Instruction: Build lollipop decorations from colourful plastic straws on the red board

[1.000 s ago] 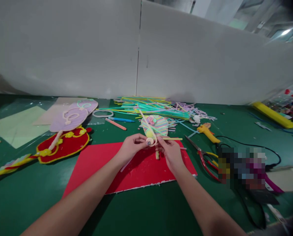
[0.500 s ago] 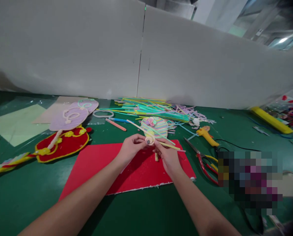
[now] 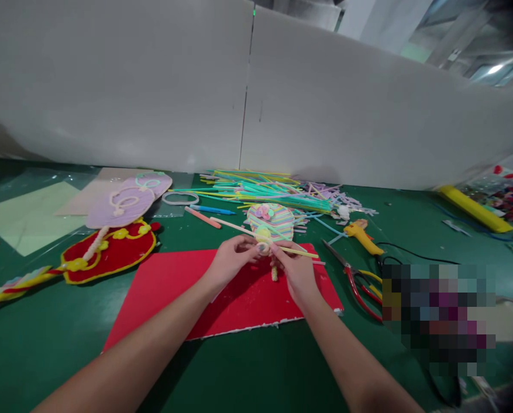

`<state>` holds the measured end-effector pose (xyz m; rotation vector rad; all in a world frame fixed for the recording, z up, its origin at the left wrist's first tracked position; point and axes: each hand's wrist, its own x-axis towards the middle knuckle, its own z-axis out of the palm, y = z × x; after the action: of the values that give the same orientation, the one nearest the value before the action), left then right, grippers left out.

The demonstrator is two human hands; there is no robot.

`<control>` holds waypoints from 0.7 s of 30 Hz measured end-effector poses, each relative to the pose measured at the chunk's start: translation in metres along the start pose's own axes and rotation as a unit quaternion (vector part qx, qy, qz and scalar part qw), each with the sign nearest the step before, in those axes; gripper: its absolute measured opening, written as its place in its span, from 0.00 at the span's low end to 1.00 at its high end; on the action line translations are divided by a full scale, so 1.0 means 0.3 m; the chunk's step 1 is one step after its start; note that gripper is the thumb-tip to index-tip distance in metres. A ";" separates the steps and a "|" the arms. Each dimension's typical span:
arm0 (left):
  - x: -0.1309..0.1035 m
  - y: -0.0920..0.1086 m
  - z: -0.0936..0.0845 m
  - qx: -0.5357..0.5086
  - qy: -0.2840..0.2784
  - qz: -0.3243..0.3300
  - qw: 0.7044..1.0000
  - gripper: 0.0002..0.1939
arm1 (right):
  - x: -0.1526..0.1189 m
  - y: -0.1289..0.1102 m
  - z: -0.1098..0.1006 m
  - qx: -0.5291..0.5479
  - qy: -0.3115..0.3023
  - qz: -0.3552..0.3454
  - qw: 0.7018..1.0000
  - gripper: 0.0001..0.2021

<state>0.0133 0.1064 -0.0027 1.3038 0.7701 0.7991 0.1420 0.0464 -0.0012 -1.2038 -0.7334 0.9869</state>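
Observation:
My left hand (image 3: 230, 258) and my right hand (image 3: 298, 274) meet over the red board, both closed. Fingertips of both pinch a small cream coil of pipe cleaner (image 3: 263, 248). A pale pipe cleaner end (image 3: 232, 226) sticks out to the left, and a yellow one (image 3: 301, 251) to the right. Just behind lies a round, pastel-striped fan (image 3: 282, 220) with pink flowers; its twisted handle (image 3: 274, 273) shows below my fingers. The red board (image 3: 165, 287) lies under my hands. My fingers hide part of the coil.
Loose pipe cleaners (image 3: 265, 192) lie in a heap at the back. On the left are a purple fan (image 3: 122, 203) and a red fan (image 3: 110, 252). Pliers (image 3: 361, 292) and a yellow glue gun (image 3: 361, 234) with its cord sit on the right. A grey partition (image 3: 153, 86) stands behind.
The pipe cleaner in my fingers has turned: its left end now points lower and further left. The coil has tilted, while my hands stay in nearly the same place.

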 end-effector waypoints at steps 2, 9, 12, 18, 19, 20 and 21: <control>0.001 -0.002 0.001 -0.012 0.010 -0.008 1.000 0.18 | -0.002 0.001 0.000 -0.014 -0.007 0.001 1.000 0.12; 0.001 -0.010 -0.001 -0.014 0.016 0.000 1.000 0.16 | -0.003 0.015 -0.002 -0.037 -0.026 -0.006 0.999 0.12; 0.001 -0.010 -0.002 -0.007 0.020 0.001 1.000 0.16 | 0.001 0.021 -0.005 -0.042 -0.021 -0.007 0.999 0.13; 0.003 -0.009 -0.005 0.011 -0.007 0.010 1.000 0.15 | 0.003 0.018 -0.008 -0.046 -0.014 -0.003 0.999 0.14; 0.003 -0.009 -0.005 0.012 -0.007 0.011 1.000 0.15 | 0.003 0.017 -0.008 -0.046 -0.015 0.001 0.999 0.14; 0.004 -0.008 -0.005 0.013 -0.007 0.012 1.000 0.15 | 0.003 0.017 -0.008 -0.046 -0.016 0.005 0.999 0.15; 0.005 -0.008 -0.006 0.014 -0.009 0.013 1.000 0.15 | 0.004 0.017 -0.008 -0.046 -0.017 0.008 0.999 0.15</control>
<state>0.0128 0.1083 -0.0054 1.3457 0.7544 0.7984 0.1436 0.0468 -0.0069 -1.2765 -0.8043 0.9981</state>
